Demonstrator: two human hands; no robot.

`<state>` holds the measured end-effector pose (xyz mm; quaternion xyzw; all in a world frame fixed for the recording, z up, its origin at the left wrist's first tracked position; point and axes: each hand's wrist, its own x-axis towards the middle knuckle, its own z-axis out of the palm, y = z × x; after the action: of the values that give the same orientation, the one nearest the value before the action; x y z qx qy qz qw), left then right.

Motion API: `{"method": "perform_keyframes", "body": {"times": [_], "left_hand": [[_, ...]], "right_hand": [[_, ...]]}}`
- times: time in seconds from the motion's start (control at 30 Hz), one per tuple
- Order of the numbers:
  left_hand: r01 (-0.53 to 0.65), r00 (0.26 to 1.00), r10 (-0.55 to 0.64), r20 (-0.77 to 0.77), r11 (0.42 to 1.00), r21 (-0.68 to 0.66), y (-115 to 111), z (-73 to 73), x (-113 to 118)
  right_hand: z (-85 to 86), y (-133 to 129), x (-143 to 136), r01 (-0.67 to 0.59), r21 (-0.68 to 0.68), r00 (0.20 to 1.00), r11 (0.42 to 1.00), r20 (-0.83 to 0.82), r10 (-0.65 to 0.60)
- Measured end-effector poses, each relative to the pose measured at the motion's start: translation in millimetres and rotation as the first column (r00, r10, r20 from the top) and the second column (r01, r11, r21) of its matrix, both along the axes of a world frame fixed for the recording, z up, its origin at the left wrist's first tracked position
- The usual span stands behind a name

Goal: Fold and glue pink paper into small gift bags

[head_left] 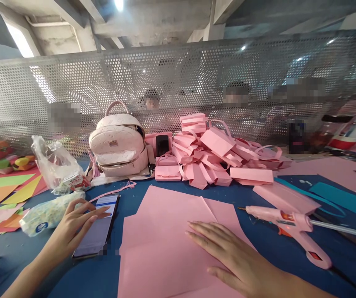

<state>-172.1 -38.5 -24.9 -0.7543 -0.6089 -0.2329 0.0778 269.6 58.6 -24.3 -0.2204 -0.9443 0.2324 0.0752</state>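
Note:
My left hand (80,221) is over a smartphone (95,231) that lies on the blue table with its screen lit. Its fingers are spread, with the fingertips over the screen; whether they touch it I cannot tell. My right hand (220,246) rests flat on pink paper sheets (156,240), fingers stretched out. The sheets overlap in front of me, and one has a raised or folded edge near the top right. To the right of them lies a pink glue gun (285,223) with a clear glue stick out of its back end.
Behind the sheets is a heap of pink paper bags (209,153). Left of it stand a phone (162,145) and a cream backpack (117,145). A plastic bag (54,161), a tissue pack (49,213) and coloured paper scraps (7,215) lie left. A perforated metal screen (178,78) closes the back.

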Motion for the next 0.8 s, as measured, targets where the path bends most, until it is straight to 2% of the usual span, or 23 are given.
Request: {"method": "perform_keyframes", "body": {"times": [0.2, 0.33, 0.43, 0.5, 0.6, 0.67, 0.73, 0.8], "left_hand": [[-0.003, 1.0, 0.003, 0.004, 1.0, 0.019, -1, 3.0, 1], [-0.017, 0.999, 0.014, 0.033, 0.995, 0.102, -1, 8.7, 2], [0.034, 0.998, -0.042, 0.038, 0.982, 0.187, 0, 13.7, 17], [0.108, 0.994, -0.11, 0.001, 0.975, 0.195, 0, 16.9, 40], [0.162, 0.985, -0.154, -0.078, 0.981, 0.107, 0, 20.9, 90], [0.157, 0.985, -0.16, -0.073, 0.987, -0.045, 1, 23.5, 123], [0.178, 0.983, -0.185, -0.013, 0.96, -0.214, 5, 25.8, 149], [0.202, 0.979, -0.188, 0.075, 0.908, -0.368, 10, 27.2, 165]], "right_hand": [[1.3, 0, -1, -0.015, 0.005, 1.0, 1.0, 0.002, 0.015], [-0.7, 1, 0, -0.027, 0.031, 0.999, 0.999, -0.03, 0.028], [0.3, -1, 0, -0.019, 0.052, 0.999, 0.998, -0.034, 0.021], [1.9, -2, 0, -0.025, 0.066, 0.999, 0.998, -0.031, 0.027], [5.0, -5, -2, -0.054, 0.095, 0.998, 0.994, -0.012, 0.056], [7.7, -6, -4, -0.059, 0.117, 0.998, 0.991, 0.01, 0.058], [11.5, -7, -6, -0.048, 0.135, 0.999, 0.99, 0.033, 0.044], [16.2, -8, -7, -0.038, 0.143, 0.998, 0.989, 0.049, 0.031]]}}
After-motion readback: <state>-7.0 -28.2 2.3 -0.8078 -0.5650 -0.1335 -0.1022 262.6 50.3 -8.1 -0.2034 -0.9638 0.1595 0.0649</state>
